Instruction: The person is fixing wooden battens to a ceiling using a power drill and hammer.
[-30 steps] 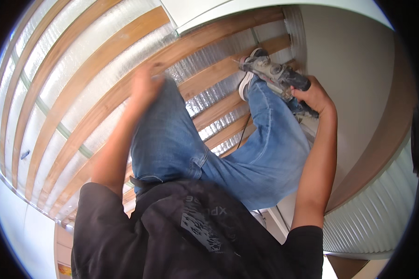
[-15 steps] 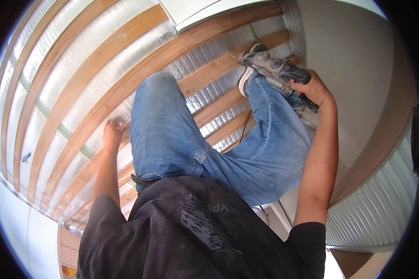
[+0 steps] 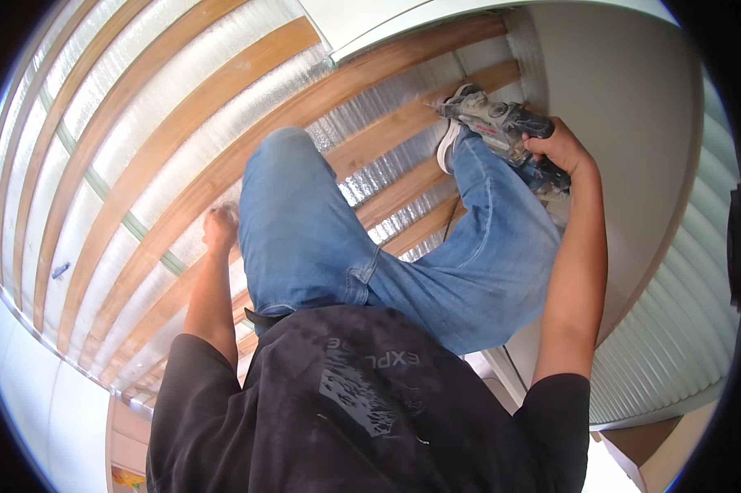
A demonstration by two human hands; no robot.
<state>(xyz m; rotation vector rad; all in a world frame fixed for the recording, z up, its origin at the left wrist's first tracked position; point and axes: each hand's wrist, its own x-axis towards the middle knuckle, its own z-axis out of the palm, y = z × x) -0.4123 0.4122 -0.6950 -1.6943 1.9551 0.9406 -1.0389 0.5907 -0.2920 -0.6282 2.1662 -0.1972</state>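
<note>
My right hand (image 3: 561, 148) is wrapped round the black rear handle of a dusty grey hammer drill (image 3: 495, 123). The drill lies over my right shin and shoe, its narrow front end pointing left across the wooden slats (image 3: 387, 123). Beside my left knee, my left hand (image 3: 220, 228) is closed low over the slats and the silvery foil sheet (image 3: 247, 90). Something greyish shows at its fingertips, too unclear to name, and part of the fingers is hidden.
A small blue object (image 3: 60, 271) lies on the foil at the left. Pale green strips (image 3: 132, 226) cross beneath the slats. To the right stand a smooth beige panel (image 3: 625, 123) and a ribbed pale green surface (image 3: 666, 361). A dark cord (image 3: 451, 218) runs between my legs.
The whole view has shifted slightly, so the slats, drill and legs sit farther right. My left hand looks more tightly curled; my right hand keeps its grip on the hammer drill.
</note>
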